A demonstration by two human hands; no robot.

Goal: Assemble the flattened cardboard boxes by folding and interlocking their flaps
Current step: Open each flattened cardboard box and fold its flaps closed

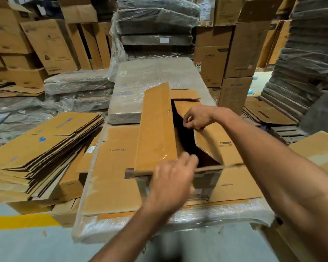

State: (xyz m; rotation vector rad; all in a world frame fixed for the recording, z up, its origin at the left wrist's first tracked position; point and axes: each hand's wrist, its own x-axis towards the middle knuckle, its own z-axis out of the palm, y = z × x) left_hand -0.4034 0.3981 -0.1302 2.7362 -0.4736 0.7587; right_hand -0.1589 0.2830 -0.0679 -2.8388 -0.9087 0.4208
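A brown cardboard box (pixel 206 182) stands opened up on a plastic-wrapped bundle of flat cartons (pixel 110 186). Its long left flap (pixel 155 129) lies over the dark opening. The right flap (pixel 212 142) bends inward and curls. My right hand (pixel 196 118) pinches the inner edge of the right flap near the far end flap (pixel 186 107). My left hand (pixel 172 184) is blurred at the box's near edge, with its fingers reaching to the near end of the left flap and the near flap's edge (pixel 212 168). The box's inside is dark.
A stack of flattened cartons (pixel 38 152) lies at the left. Another wrapped bundle (pixel 150 82) sits behind the box. Stacked boxes and wrapped pallets (pixel 155 29) fill the background. More flat cartons (pixel 267 112) lie at the right. A yellow floor line (pixel 21 221) runs at lower left.
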